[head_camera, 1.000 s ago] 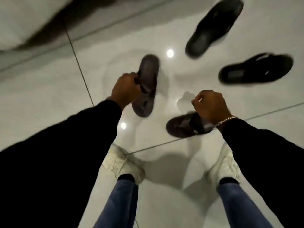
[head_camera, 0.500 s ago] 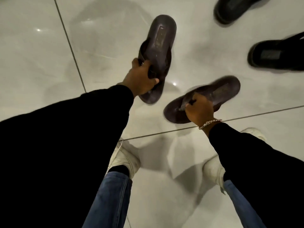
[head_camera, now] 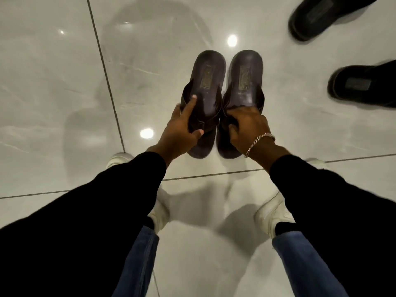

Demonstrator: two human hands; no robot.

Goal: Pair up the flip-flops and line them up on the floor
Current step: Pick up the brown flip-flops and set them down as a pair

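Two brown flip-flops sit side by side in the middle of the view, heels pointing away from the person and toes toward them, their inner edges just beside each other and nearly touching. The left flip-flop (head_camera: 205, 86) is held by the left hand (head_camera: 182, 129): the thumb curls over the strap near the toe post, the index finger lies stretched along the footbed, and the other fingers wrap under the outer edge, so the fingers are grasping this flip-flop. The right flip-flop (head_camera: 244, 82) is held by the right hand (head_camera: 246, 127), whose fingers are curled down over the strap and toe area, clenched on it. A chain bracelet (head_camera: 260, 142) circles the right wrist, just above a black sleeve (head_camera: 321, 200); the left arm wears the same black sleeve. Whether the brown soles rest flat on the floor (head_camera: 53, 93) or hang slightly above it cannot be told from this angle. The floor is glossy pale tile with thin dark grout lines and bright spots of reflected light. At the upper right, well apart from the brown pair, lie two black flip-flops: one (head_camera: 325, 16) cut off by the top edge, the other (head_camera: 364, 84) cut off by the right edge and lying at a different angle. Below the arms, white shoes (head_camera: 272, 215) and blue jeans (head_camera: 304, 264) show the person standing over the floor.
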